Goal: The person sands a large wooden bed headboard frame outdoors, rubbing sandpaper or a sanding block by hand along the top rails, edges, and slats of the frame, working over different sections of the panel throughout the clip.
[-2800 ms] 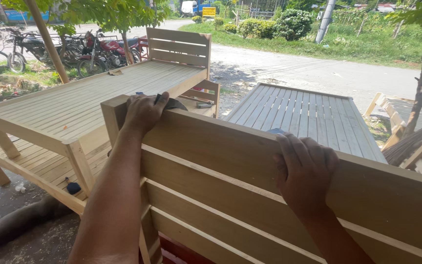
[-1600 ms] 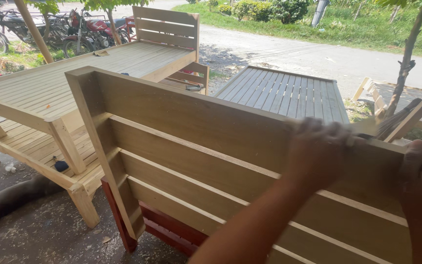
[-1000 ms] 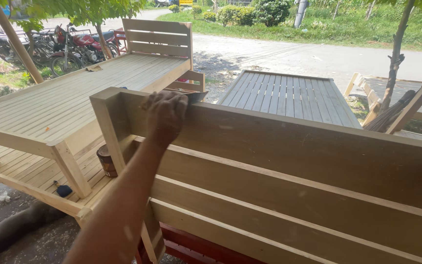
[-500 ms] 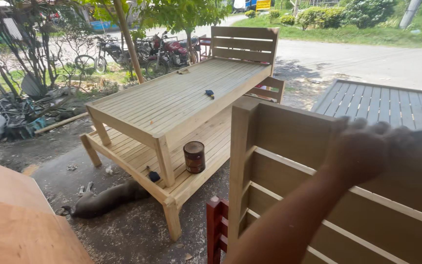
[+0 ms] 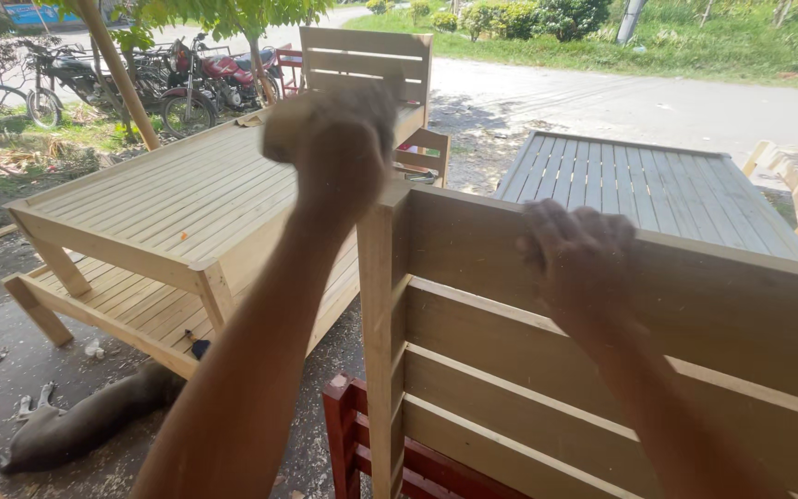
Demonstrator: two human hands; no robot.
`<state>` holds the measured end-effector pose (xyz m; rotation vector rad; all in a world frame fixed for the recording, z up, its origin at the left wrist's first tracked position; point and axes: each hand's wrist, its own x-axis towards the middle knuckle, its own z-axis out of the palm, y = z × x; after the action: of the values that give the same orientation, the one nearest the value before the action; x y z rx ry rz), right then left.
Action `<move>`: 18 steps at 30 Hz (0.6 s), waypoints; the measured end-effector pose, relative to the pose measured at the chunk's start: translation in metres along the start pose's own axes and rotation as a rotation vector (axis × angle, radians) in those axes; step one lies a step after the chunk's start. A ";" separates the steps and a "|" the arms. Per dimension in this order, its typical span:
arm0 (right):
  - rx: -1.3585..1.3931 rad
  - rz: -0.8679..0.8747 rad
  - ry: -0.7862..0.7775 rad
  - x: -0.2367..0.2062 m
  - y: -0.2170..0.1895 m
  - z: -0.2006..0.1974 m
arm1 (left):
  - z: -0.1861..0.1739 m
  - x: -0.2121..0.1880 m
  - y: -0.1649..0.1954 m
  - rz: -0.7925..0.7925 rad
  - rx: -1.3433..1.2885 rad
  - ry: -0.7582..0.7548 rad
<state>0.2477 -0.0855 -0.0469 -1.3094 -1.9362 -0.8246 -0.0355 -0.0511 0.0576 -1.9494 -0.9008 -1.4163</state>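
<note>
Hands are working at the top of an upright slatted wooden panel (image 5: pixel 602 370) made of pale planks. The left hand (image 5: pixel 334 143) is blurred and closed into a fist, hovering just above the panel's corner post (image 5: pixel 380 314); whether it is gripping anything inside the fist cannot be told. The right hand (image 5: pixel 576 259) is lying over the panel's top rail, fingers curled over the upper edge and gripping it, well to the right of the left hand. Below the left hand and beside the post, a red wooden frame (image 5: pixel 348 434) is standing on the ground. Beyond the left hand, a large slatted wooden bed frame (image 5: pixel 159 203) with a headboard is sitting in the sun. Beyond the right hand, a grey slatted platform (image 5: pixel 639 185) is lying flat. Far down to the left of the left forearm, a grey dog (image 5: pixel 76 430) is stretching out on the ground. Motorcycles (image 5: pixel 205 79) are parked further back under trees.
</note>
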 end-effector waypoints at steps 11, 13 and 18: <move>0.028 -0.094 0.091 0.049 -0.059 0.028 | 0.065 -0.043 -0.037 -0.413 -0.117 -0.807; 0.001 -0.096 0.112 0.047 -0.059 0.030 | 0.050 -0.038 -0.024 -0.149 -0.148 -0.612; -0.040 -0.035 0.096 0.047 -0.062 0.029 | 0.057 -0.013 -0.005 -0.575 -0.099 -1.026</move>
<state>0.1704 -0.0560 -0.0353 -1.2396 -1.8806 -0.9308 -0.0087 -0.0071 0.0294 -2.6385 -1.9819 -0.6041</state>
